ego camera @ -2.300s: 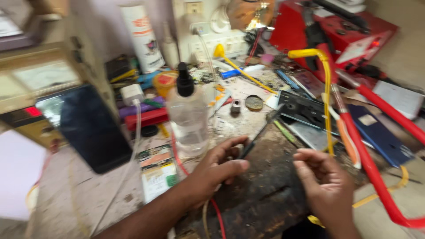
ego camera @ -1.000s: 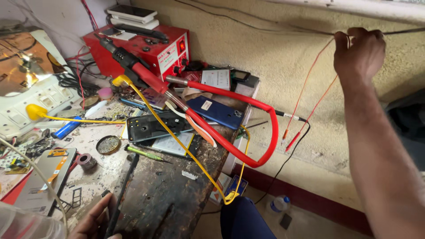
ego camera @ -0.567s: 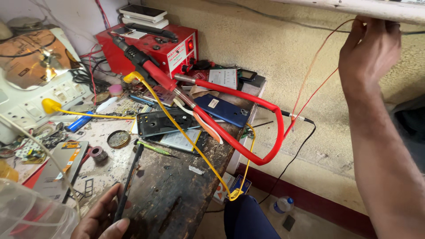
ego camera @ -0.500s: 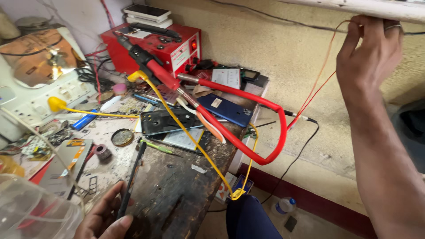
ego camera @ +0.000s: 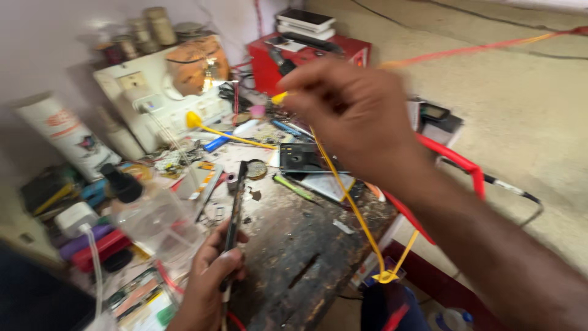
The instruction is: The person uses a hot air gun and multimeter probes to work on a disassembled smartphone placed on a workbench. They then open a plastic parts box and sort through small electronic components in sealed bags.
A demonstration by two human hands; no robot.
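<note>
Left hand (ego camera: 211,285) grip on black tool (ego camera: 234,205), right hand (ego camera: 352,119) raised

Free room: the dark, worn wooden desk (ego camera: 306,257) lies bare just right of the slim black tool (ego camera: 234,208). Obstacles: clear plastic bottle with black cap (ego camera: 147,211) just left of the tool; black flat device (ego camera: 300,158) and green stick (ego camera: 293,187) beyond it; yellow cable (ego camera: 349,202) and red cable (ego camera: 456,162) crossing to its right.
</note>
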